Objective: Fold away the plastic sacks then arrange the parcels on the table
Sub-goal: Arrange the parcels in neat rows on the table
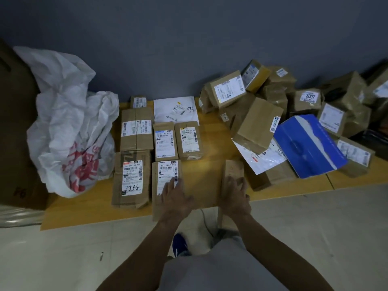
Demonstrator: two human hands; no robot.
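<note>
Several labelled cardboard parcels lie flat in rows on the left half of the yellow table (210, 131). My left hand (175, 199) rests flat, fingers straight, on the front parcel labelled 507 (165, 175), which overhangs the table's front edge. My right hand (235, 195) lies on a plain brown parcel (233, 171) that also sticks out past the edge, fingers spread over its top. A crumpled white plastic sack with red print (69, 131) sits bunched at the table's left end. A white mailer (175, 110) lies at the back.
A loose heap of brown boxes (258, 122), a blue box (308, 145) and a white envelope fills the table's right side. A large brown carton (14, 127) stands at far left. Grey wall behind, pale tiled floor and my blue shoe (180, 244) below.
</note>
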